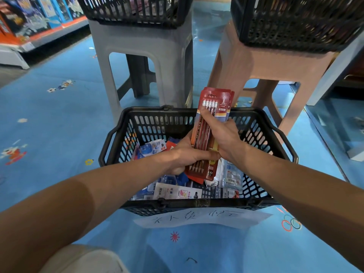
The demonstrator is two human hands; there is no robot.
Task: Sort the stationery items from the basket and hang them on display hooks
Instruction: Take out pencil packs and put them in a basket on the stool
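Observation:
A black plastic basket (149,123) stands on the blue floor in front of me, holding several packaged stationery items (177,191). Above it I hold a stack of red pencil packs (215,104) upright. My left hand (185,154) grips the lower part of the stack from the left. My right hand (222,134) grips it from the right, thumb laid up across the front pack. The pencil tips point down toward the basket. No display hooks are in view.
Two plastic stools stand just beyond the basket, a grey stool (141,56) and a pinkish stool (271,66), each carrying a black crate (295,22). Store shelving (35,22) runs along the far left. A handwritten paper label (201,217) hangs on the basket's near side.

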